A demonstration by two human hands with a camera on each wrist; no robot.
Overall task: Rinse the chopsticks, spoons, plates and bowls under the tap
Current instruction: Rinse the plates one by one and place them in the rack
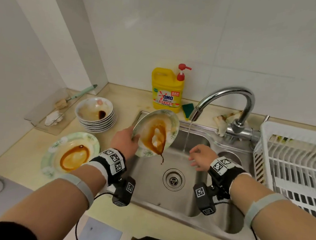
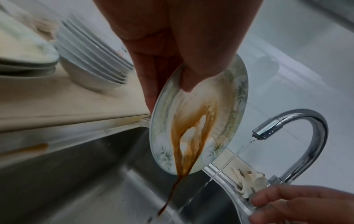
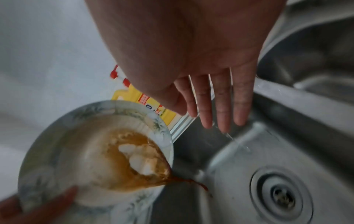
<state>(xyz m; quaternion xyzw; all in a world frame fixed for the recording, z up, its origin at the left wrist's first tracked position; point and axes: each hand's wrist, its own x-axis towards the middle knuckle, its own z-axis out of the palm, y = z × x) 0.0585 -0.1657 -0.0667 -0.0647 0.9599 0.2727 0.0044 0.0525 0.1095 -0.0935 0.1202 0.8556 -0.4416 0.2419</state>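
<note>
Tilted plate [image 1: 157,132] drips brown sauce [image 1: 162,159] into sink [image 1: 184,203].

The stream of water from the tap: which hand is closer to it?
Right. The right hand hangs open beside the water stream, fingertips almost in it. The left hand grips the dirty plate, tilted over the sink, left of the stream.
</note>
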